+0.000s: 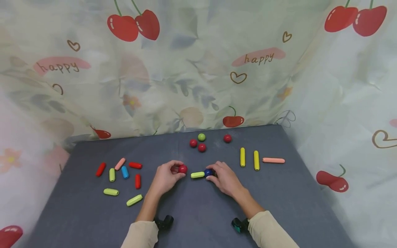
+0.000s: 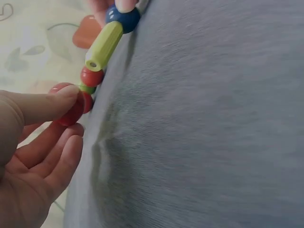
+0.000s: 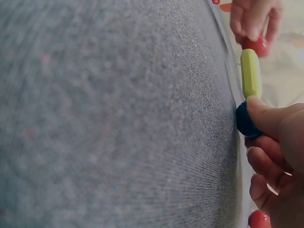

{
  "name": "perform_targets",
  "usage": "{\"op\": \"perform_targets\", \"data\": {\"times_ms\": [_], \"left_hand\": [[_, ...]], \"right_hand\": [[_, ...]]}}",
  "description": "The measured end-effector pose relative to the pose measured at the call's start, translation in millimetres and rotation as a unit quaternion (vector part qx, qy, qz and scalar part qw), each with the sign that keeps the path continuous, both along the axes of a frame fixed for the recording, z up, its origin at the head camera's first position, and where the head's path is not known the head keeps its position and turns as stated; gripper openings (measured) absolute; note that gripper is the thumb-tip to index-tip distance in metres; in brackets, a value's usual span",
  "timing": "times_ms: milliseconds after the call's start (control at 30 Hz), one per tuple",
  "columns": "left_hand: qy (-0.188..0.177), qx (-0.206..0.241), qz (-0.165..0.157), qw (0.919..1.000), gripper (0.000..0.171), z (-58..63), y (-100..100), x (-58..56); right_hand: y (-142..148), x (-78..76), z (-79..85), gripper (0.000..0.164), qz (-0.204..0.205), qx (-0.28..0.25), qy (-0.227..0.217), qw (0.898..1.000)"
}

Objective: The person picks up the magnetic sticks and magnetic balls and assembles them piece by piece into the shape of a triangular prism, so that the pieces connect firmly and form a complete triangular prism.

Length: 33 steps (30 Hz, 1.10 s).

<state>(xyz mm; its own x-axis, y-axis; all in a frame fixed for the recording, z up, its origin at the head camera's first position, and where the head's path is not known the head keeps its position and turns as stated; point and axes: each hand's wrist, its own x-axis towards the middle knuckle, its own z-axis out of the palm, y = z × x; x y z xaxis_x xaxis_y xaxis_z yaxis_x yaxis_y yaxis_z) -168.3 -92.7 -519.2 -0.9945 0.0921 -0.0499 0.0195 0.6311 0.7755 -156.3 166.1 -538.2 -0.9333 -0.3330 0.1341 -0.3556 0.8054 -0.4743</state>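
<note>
Grey cloth [image 1: 198,220] lies under the work, its nap perhaps helping round pieces stay put. Left hand [image 1: 165,177] pinches a red ball [image 1: 183,169] between thumb and fingers; right hand [image 1: 227,181] pinches a blue ball [image 1: 208,173]. A pale green stick [image 1: 197,175] meets the blue ball, apparently plugged in, and points toward the red one, a gap between. Both grips sit on the outer sides, I judge to keep the facing sides uncovered; the stick's free end shows a hole. Whether the stick touches the cloth: cannot tell. Beyond: a green ball [image 1: 201,137] near two red balls [image 1: 202,147]. Off left, a blue stick [image 1: 125,172] among others; off right, two yellow sticks [image 1: 243,157], seemingly set aside to leave working room.
</note>
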Motion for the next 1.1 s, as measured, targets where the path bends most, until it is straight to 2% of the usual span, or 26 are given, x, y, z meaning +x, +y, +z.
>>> {"op": "perform_targets", "data": {"times_ms": [100, 233, 467, 633, 733, 867, 1000, 1100], "left_hand": [[-0.011, -0.004, -0.004, 0.9999, 0.038, -3.3, -1, 12.8], [-0.014, -0.001, -0.012, 0.9998, 0.037, -5.4, 4, 21.5], [-0.006, -0.022, -0.021, 0.9995, 0.033, -7.1, 13, 25.9], [0.01, -0.034, -0.019, 0.9992, 0.034, -0.4, 4, 28.0], [0.023, -0.038, -0.002, 0.999, 0.038, 6.7, -12, 30.7], [0.025, -0.047, 0.033, 0.9981, 0.044, 15.1, -50, 31.4], [0.002, -0.065, 0.08, 0.9947, 0.048, 16.9, -90, 29.4], [-0.029, -0.092, 0.113, 0.9888, 0.051, 15.2, -111, 28.9]], "right_hand": [[0, 1.0, -0.9, 0.034, -0.003, 0.001, 0.0, 1.0], [-1, 1.9, 0.1, 0.035, -0.007, 0.003, -0.004, 1.0], [-4, 3.7, 0.1, 0.035, -0.008, 0.011, -0.004, 1.0], [-5, 2.9, 1.7, 0.035, -0.009, 0.01, 0.0, 1.0], [-4, 2.9, 0.6, 0.035, -0.006, 0.007, 0.0, 1.0], [-3, 2.7, -0.8, 0.035, -0.001, 0.002, 0.004, 1.0], [-2, 1.7, -1.1, 0.034, 0.004, -0.002, 0.009, 1.0], [-2, 1.1, -0.6, 0.034, 0.005, 0.0, 0.004, 1.0]]}}
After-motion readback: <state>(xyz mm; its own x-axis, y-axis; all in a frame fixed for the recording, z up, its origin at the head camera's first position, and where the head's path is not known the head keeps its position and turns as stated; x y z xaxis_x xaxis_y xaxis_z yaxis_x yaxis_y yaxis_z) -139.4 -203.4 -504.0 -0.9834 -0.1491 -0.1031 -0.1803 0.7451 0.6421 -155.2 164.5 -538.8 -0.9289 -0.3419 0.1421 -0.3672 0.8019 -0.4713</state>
